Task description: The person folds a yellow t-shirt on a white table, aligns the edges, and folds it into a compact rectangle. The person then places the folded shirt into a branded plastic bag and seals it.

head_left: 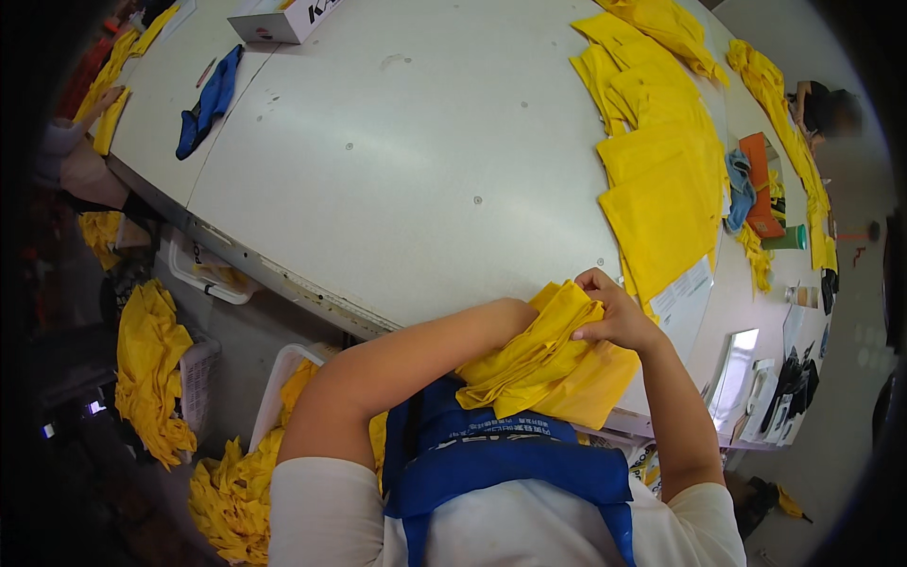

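Note:
A bundle of folded yellow fabric (pixel 539 345) is held close against my blue apron (pixel 510 468), over the table's near edge. My right hand (pixel 614 312) pinches the bundle's right upper edge, with the thumb on top and the fingers curled behind. From the left, my forearm crosses the front of my body, and my left hand (pixel 515 317) goes in under the folds, so its fingers are hidden. Just beyond my right hand, flat folded yellow pieces (pixel 661 217) overlap in a long row along the right part of the table.
On the white table (pixel 406 189) lie a blue cloth (pixel 210 102) and a white box (pixel 283 21). Baskets with yellow fabric (pixel 156 369) stand at the lower left. An orange box (pixel 761 184) and a green roll (pixel 786 238) are at right. People work at both far sides.

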### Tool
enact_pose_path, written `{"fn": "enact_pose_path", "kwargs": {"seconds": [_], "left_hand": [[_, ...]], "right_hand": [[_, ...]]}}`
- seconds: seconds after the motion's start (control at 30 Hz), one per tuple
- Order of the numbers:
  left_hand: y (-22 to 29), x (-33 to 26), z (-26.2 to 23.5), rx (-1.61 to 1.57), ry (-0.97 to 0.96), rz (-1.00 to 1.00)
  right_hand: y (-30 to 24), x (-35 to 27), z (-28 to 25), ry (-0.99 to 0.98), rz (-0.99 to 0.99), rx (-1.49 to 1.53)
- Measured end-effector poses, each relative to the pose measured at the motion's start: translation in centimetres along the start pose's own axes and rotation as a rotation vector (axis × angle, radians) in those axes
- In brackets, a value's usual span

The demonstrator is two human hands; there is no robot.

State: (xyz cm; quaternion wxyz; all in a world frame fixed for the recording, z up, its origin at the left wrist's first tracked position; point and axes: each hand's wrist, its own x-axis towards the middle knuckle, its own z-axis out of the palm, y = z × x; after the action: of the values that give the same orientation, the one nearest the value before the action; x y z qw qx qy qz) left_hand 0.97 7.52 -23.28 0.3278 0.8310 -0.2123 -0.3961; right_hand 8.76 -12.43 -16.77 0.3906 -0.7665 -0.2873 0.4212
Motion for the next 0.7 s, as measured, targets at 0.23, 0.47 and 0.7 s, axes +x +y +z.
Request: {"fn": "enact_pose_path", "kwargs": {"seconds": [0.23, 0.47, 0.7], "left_hand": [[2.2, -3.2, -0.6, -0.443, 0.289, 0.024], [-0.4, 0.2, 3.5, -1.161, 0.245, -0.116], [-0.6, -0.5, 5.4, -1.322, 0.555, -0.087]], "right_hand": [[-5.1, -2.6, -1.6, 0.105, 0.217, 0.096], [-2.3, 0.1, -1.0, 0.079, 0.409, 0.035], [0.3, 2.1, 0.5, 0.059, 0.116, 0.325]]}}
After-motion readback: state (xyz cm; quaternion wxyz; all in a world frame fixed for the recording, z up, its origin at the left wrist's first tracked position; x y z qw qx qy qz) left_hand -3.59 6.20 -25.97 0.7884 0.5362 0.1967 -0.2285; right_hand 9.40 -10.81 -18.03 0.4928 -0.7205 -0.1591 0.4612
